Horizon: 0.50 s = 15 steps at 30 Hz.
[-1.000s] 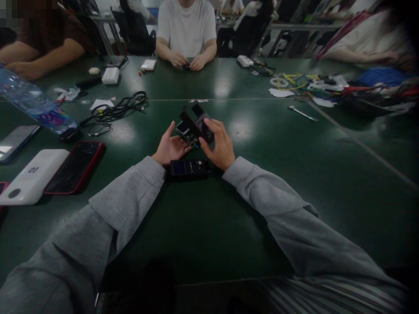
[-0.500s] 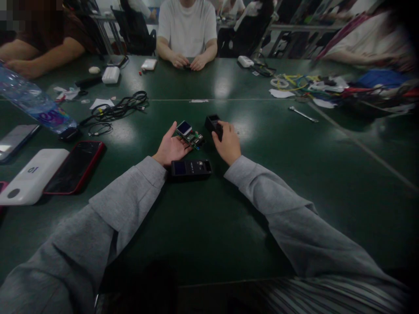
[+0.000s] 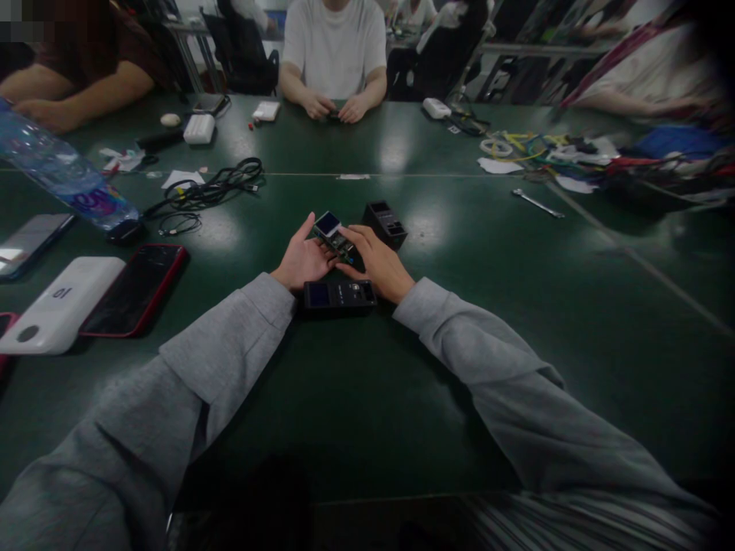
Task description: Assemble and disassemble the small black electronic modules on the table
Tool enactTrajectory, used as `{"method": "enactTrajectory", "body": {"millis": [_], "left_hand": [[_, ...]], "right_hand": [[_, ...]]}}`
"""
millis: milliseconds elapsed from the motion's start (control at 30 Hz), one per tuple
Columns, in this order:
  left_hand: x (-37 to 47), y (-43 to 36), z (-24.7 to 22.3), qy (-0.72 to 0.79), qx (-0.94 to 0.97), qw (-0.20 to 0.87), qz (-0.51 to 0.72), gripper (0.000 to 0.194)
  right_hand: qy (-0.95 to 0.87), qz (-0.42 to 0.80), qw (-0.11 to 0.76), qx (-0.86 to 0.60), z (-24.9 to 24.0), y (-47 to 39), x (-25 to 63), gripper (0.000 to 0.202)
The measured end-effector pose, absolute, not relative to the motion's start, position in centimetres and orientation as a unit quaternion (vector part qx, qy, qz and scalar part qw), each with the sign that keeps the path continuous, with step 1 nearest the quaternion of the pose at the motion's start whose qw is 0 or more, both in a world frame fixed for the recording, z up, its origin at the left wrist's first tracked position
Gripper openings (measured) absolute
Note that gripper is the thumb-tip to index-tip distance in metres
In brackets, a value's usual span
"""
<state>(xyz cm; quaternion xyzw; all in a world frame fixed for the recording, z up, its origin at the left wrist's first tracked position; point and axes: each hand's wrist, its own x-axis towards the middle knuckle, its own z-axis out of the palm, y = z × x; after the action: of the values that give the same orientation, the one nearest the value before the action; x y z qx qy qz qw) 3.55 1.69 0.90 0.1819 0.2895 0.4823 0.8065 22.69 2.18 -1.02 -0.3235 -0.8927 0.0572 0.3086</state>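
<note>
"What is the big table [image 3: 459, 428] like?"

"It is green and shiny. A person in a white shirt [image 3: 336, 53] sits on the far side."

"What is on the left?"

"A clear bottle [image 3: 63, 172] leans over, close to a grey phone [image 3: 31, 245]. Then come a white slab [image 3: 60, 306] and a red-edged phone [image 3: 138, 291], side by side. Black cables [image 3: 212, 187] lie in a messy bunch a bit farther back."

"And the left hand [image 3: 304, 260]?"

"It is palm up, with its thumb apart from its fingers. The little circuit board [image 3: 340, 243] sits on those fingers, and its small screen [image 3: 328, 223] faces up."

"Is anything near it?"

"Yes, a black gadget [image 3: 338, 295] lies flat on the table, on the near side of the board, between the two wrists."

"What about the right hand [image 3: 384, 264]?"

"It reaches over the board and touches it with a finger. Its thumb is lower down. I can't tell if it squeezes the board."

"What is past that hand?"

"A black case [image 3: 386, 223] lies just behind it, tilted to one side. Farther right is a silver wrench [image 3: 538, 203], and then a big tangle of colored wires [image 3: 534, 145]."
</note>
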Motion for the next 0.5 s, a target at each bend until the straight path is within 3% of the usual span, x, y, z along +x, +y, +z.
{"method": "enactTrajectory", "body": {"millis": [500], "left_hand": [[4.23, 1.51, 0.89, 0.316, 0.295, 0.757, 0.490, 0.062]], "right_hand": [[-0.825, 0.076, 0.330, -0.452, -1.41, 2.94, 22.40, 0.056]]}}
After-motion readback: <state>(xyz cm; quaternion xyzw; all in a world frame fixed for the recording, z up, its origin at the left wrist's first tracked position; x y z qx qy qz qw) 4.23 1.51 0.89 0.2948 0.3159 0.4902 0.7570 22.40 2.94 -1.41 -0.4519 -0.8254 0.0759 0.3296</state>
